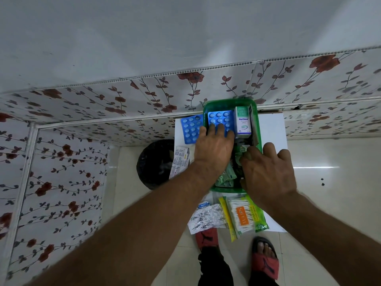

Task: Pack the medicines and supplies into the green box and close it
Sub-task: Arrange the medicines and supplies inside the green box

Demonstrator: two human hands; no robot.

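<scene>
The green box [229,102] stands open on a small white table [272,129]. Inside it lie a blue blister pack [219,118], a white and green Optibex carton [242,123] and green sachets [226,176]. My left hand [213,148] lies flat on the near end of that blister pack, fingers spread. My right hand [268,170] grips the box's right wall, thumb inside and fingers outside. A second blue blister pack [190,129] lies outside, left of the box. In front of the box are a silver blister strip [208,217], a yellow sachet [225,215] and a Tulips cotton-bud pack [243,215].
A folded paper leaflet [179,159] hangs over the table's left edge. A black bin [156,164] stands on the floor left of the table. Flower-patterned wall panels run behind and to the left. My feet in red sandals [266,263] stand just before the table.
</scene>
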